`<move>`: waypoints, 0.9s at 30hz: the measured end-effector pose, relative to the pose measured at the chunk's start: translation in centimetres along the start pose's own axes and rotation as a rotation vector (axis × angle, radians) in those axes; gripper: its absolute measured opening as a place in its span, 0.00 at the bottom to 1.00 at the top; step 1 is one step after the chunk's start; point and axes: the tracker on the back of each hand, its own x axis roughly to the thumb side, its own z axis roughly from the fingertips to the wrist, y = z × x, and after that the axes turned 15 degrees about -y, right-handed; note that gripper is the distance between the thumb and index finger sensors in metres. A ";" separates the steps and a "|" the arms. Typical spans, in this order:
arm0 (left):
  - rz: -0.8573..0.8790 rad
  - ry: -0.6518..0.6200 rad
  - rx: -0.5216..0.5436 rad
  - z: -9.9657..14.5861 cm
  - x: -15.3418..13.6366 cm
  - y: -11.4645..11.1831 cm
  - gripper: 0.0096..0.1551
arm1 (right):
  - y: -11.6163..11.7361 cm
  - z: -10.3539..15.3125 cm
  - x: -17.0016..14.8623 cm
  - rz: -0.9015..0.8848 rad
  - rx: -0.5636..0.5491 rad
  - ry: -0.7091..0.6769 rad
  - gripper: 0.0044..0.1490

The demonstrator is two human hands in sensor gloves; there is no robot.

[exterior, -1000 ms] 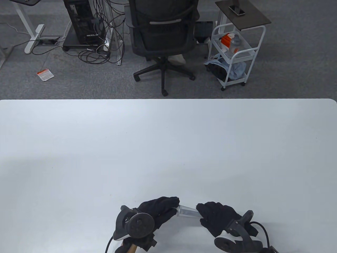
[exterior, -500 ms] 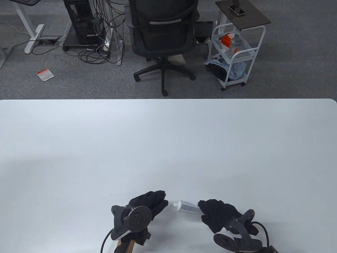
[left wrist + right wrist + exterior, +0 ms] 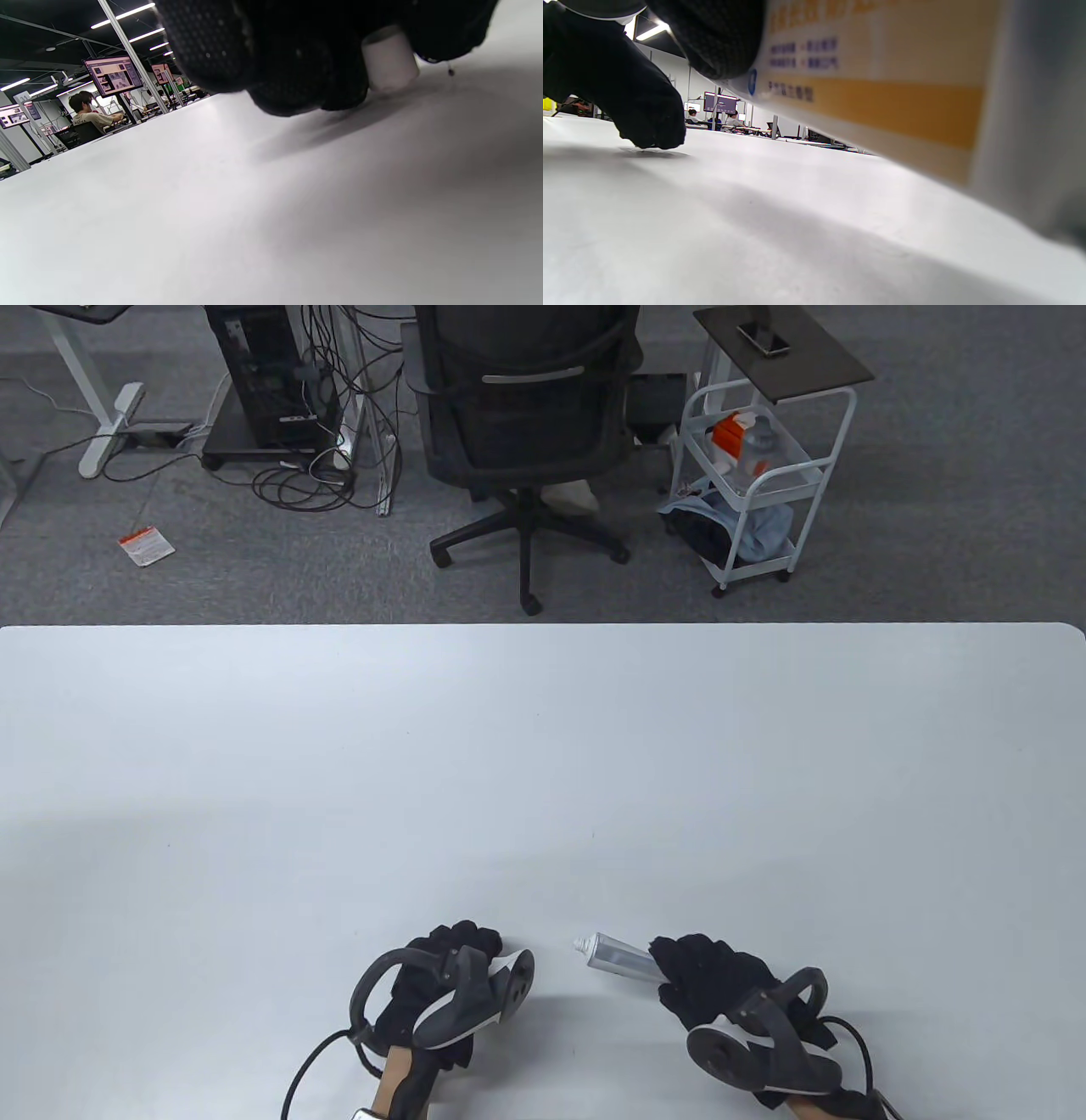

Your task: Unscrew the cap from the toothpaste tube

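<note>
My right hand (image 3: pixel 679 965) grips the silver toothpaste tube (image 3: pixel 621 957) by its body and holds it low over the white table (image 3: pixel 543 746). The tube's bare white threaded nozzle (image 3: pixel 582 943) points left. In the right wrist view the tube's yellow and white label (image 3: pixel 882 84) fills the top right, with one gloved finger (image 3: pixel 640 110) touching the table. My left hand (image 3: pixel 465 943) is a short way left of the nozzle, palm down. In the left wrist view its fingers (image 3: pixel 297 55) hold the white tube cap (image 3: pixel 388 59) with its lower end at the table surface.
Both hands are near the table's front edge. Beyond the far edge stand a black office chair (image 3: pixel 526 407), a white wheeled cart (image 3: pixel 755 483) and a computer tower (image 3: pixel 263 373) with cables on grey carpet.
My left hand came off the tube's end with the cap, moved left and down, and turned palm down. The nozzle now shows bare. My right hand shifted slightly with the tube.
</note>
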 end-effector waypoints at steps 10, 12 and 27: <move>-0.009 0.001 -0.011 -0.2 0.0 -0.3 0.26 | 0.1 0.2 -0.5 -0.016 -0.004 0.006 0.36; -0.013 0.001 -0.013 -0.3 0.1 -0.4 0.26 | 0.1 0.2 -0.5 -0.015 0.001 0.005 0.36; 0.095 0.194 0.455 4.9 -5.1 0.8 0.33 | 0.4 0.8 -4.2 -0.064 0.089 0.189 0.36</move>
